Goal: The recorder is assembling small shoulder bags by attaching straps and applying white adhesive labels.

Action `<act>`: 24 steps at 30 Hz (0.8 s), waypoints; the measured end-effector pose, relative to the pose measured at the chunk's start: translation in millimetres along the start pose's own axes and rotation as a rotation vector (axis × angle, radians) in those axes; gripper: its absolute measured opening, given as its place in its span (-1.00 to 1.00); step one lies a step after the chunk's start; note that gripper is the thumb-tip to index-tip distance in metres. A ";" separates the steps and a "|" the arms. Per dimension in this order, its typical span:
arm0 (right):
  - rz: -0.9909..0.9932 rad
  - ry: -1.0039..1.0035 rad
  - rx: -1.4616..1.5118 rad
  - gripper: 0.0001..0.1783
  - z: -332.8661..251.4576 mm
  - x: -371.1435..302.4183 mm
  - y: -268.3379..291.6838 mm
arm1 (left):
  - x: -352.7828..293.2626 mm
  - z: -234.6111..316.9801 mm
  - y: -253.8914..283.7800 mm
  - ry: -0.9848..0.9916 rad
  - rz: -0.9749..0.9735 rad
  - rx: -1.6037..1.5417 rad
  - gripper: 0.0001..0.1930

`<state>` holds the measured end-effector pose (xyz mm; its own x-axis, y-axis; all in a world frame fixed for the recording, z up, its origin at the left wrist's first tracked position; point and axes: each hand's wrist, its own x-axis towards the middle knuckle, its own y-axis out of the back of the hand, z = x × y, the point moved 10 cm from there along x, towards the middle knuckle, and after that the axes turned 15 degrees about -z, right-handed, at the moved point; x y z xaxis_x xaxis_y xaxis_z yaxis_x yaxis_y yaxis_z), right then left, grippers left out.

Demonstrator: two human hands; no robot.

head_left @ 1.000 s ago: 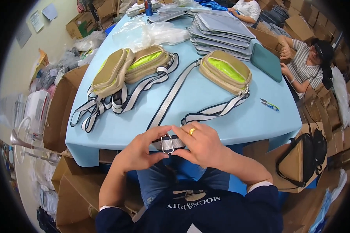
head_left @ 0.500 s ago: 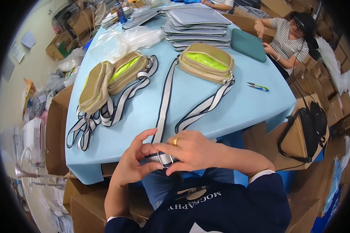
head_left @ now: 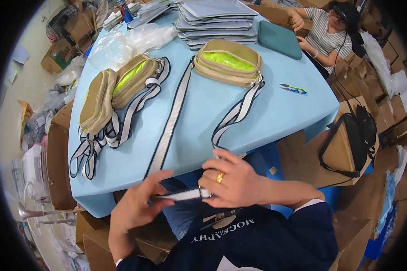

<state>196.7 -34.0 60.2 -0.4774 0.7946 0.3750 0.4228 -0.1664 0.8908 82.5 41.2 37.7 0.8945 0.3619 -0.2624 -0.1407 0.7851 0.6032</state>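
Observation:
Between my hands, just off the table's front edge, a white strap with dark edges (head_left: 182,195) is stretched level. My left hand (head_left: 138,202) is closed on its left part, thumb and fingers pinching. At the other end my right hand (head_left: 230,180), with a ring on one finger, grips the strap by a metal slider buckle (head_left: 205,193), partly hidden by the fingers. From both hands the strap runs up the table to a tan bag (head_left: 229,63) with a bright lime lining. Two similar bags, one tan bag (head_left: 95,103) and another tan bag (head_left: 135,81), lie to the left with bundled straps.
Grey flat cases (head_left: 217,22) are stacked at the back, beside a green case (head_left: 279,39) and clear plastic wrap (head_left: 135,43). Thread snips (head_left: 294,89) lie at the right. Across the corner sits another person (head_left: 328,38). Cardboard boxes and a black bag (head_left: 350,142) flank the table.
My hands have drawn apart, the left one leftward and the right one rightward, pulling the strap between them straight. The buckle has shifted right with my right hand. The view has tilted slightly.

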 end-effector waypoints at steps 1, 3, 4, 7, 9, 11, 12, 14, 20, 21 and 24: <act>-0.017 -0.013 -0.030 -0.63 6.1 -0.9 -2.2 | -0.3 -7.9 2.8 0.030 0.007 0.011 -0.33; -0.023 -0.029 -0.037 -0.61 15.4 -4.5 -4.7 | 1.4 -19.4 7.1 0.072 0.014 0.001 -0.42; -0.025 -0.045 -0.043 -0.60 21.8 -6.7 -6.1 | 3.4 -22.6 8.7 0.064 0.013 0.001 -0.42; 0.009 -0.064 -0.046 -0.58 36.6 -12.0 -8.1 | 4.3 -25.7 18.7 0.036 0.066 0.094 -0.48; 0.025 -0.065 -0.025 -0.57 42.1 -11.9 -12.9 | 10.1 -34.4 17.9 0.093 0.013 0.121 -0.51; 0.043 -0.076 -0.030 -0.55 48.6 -3.3 -17.4 | 19.7 -37.1 20.6 0.002 0.100 0.218 -0.49; 0.055 -0.081 -0.018 -0.53 50.5 2.2 -16.9 | 22.4 -28.4 25.6 -0.074 0.189 0.305 -0.46; 0.079 -0.065 -0.022 -0.50 38.3 14.2 -20.6 | 34.2 9.5 11.4 -0.388 0.195 0.147 -0.41; -0.070 0.205 0.162 -0.41 25.1 20.8 -27.7 | 58.6 -13.5 -10.3 -0.163 0.108 0.012 -0.65; -0.201 0.117 0.202 -0.37 36.4 15.2 -32.8 | 56.7 -14.3 -6.6 -0.128 0.089 -0.047 -0.72; -0.062 -0.012 0.054 -0.39 76.6 0.7 -6.8 | 49.7 -41.0 -1.5 -0.010 0.049 -0.279 -0.79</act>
<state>252.5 12.4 34.7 -0.4948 0.8094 0.3163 0.4336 -0.0854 0.8970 109.8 78.6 -7.2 0.8879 0.3986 -0.2295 -0.2938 0.8755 0.3837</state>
